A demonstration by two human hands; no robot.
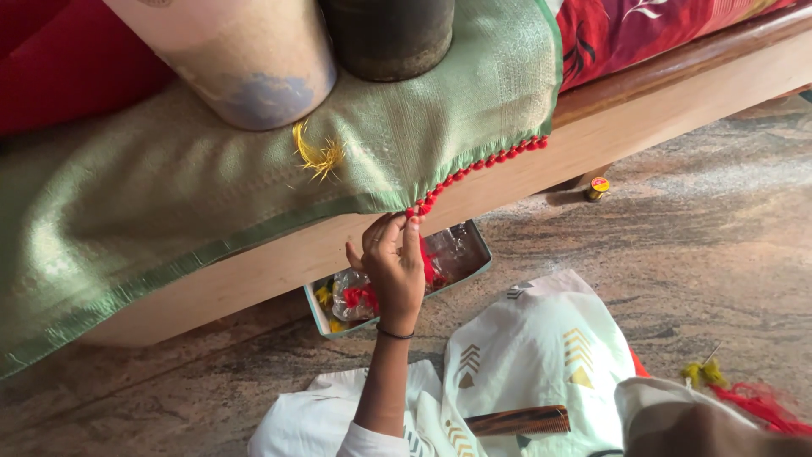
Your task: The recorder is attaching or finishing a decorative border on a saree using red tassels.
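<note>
The left hand (395, 267) pinches the red tassels (474, 167) on the green cloth's (203, 182) near edge; the right-hand grip is out of view.

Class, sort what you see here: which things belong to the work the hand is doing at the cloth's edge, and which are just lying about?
In use:
left hand, pinching the cloth's edge
green cloth
red tassel row
tray of thread, under the hand

Lying about:
wooden comb on the lap
small bottle on the floor
yellow tuft on the cloth
two cylinders on the bed
</note>
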